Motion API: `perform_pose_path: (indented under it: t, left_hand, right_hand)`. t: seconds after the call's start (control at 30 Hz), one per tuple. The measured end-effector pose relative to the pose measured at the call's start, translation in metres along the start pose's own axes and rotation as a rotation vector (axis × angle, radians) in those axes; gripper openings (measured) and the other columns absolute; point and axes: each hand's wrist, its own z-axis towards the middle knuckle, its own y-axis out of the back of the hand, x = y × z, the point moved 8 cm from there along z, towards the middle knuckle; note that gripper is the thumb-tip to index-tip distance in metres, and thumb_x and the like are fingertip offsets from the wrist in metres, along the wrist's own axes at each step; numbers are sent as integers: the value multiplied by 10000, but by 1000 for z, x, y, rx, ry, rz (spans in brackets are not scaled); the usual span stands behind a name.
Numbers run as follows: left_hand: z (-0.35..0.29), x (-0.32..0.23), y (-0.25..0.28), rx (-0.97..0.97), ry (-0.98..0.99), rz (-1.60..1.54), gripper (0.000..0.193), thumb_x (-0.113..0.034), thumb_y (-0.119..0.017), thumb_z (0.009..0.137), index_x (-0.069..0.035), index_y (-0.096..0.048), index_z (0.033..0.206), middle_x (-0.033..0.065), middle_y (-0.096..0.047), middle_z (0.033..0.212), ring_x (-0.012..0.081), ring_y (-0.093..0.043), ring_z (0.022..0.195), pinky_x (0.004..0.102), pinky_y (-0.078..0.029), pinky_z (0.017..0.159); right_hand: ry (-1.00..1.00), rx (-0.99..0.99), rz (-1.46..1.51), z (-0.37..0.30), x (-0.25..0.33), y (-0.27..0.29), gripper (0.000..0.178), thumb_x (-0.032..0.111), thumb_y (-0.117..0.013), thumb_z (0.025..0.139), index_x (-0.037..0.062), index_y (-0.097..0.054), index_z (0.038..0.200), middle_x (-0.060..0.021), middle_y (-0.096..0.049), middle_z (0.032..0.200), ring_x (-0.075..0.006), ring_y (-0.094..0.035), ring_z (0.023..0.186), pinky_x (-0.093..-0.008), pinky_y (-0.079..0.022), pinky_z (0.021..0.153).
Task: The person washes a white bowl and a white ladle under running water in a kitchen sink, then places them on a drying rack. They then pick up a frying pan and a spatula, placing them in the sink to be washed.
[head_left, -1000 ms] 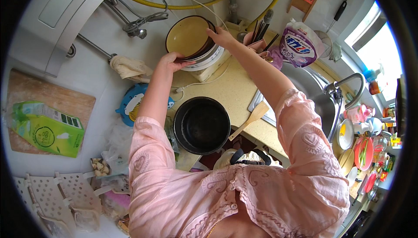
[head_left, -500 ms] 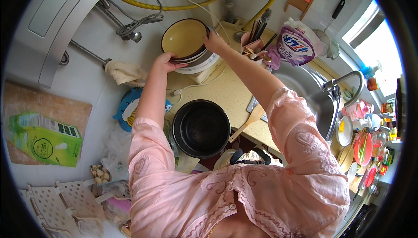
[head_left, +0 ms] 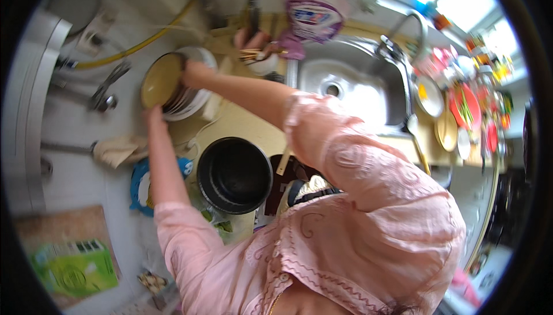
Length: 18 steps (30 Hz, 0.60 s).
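Observation:
A nested stack of bowls stands tilted at the back left of the counter, its innermost one a yellow bowl (head_left: 159, 84) with a dark rim. Below and behind them shows a white round container (head_left: 203, 101). My right hand (head_left: 197, 75) grips the far right edge of the stack. At its near edge my left hand (head_left: 154, 113) holds the rim, its fingers partly hidden and smeared by motion. Nearer to me, between my forearms, is a deep black pot (head_left: 234, 175) with nothing in it that I can see.
Right of the stack are a utensil holder (head_left: 253, 47), a white and purple pouch (head_left: 315, 14) and a steel sink (head_left: 345, 79). Plates and bottles crowd the far right. At left lie a blue cartoon-shaped item (head_left: 141, 185), a cloth (head_left: 119, 151) and a green package (head_left: 75, 266).
The view has swung to the right, so everything sits further left and more of the sink shows. Both hands stay on the bowl stack, and the yellow bowl looks more steeply tilted.

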Motion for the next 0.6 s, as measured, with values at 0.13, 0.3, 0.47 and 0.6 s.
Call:
perform_pose_path:
  t: [0.13, 0.3, 0.47, 0.6]
  left_hand:
    - [-18, -19, -19, 120, 68, -19, 433, -83, -578, 820, 78, -435, 1195, 157, -506, 1168, 231, -519, 1028, 347, -443, 852]
    - [-30, -21, -5, 79, 73, -69, 484, -120, -557, 848, 84, -349, 1234, 215, -403, 1268, 264, -476, 1102, 362, -412, 909]
    - [-141, -94, -38, 50, -366, -140, 413, -147, -575, 845, 61, -409, 1160, 179, -512, 1113, 229, -519, 1009, 347, -420, 880]
    - [-221, -115, -90, 326, -412, -206, 189, -157, -619, 831, -39, -564, 969, 89, -593, 1059, 156, -552, 968, 276, -414, 860]
  right_hand:
    - [-9, 1, 111, -14, -3, 14, 364, 278, -530, 770, 5, -554, 1009, -235, -592, 997, -387, -569, 942, -442, -450, 819]
    - [284, -257, 271, -57, 6, 38, 282, 181, -546, 778, -7, -530, 987, -215, -566, 972, -371, -547, 921, -429, -449, 794]
    - [406, -391, 490, -150, -37, 93, 156, 87, -601, 754, 12, -512, 858, -188, -554, 884, -348, -543, 830, -408, -456, 717]
    - [212, -291, 457, -203, -110, 109, 124, 84, -639, 760, 15, -545, 801, -134, -598, 769, -278, -581, 709, -346, -468, 640]
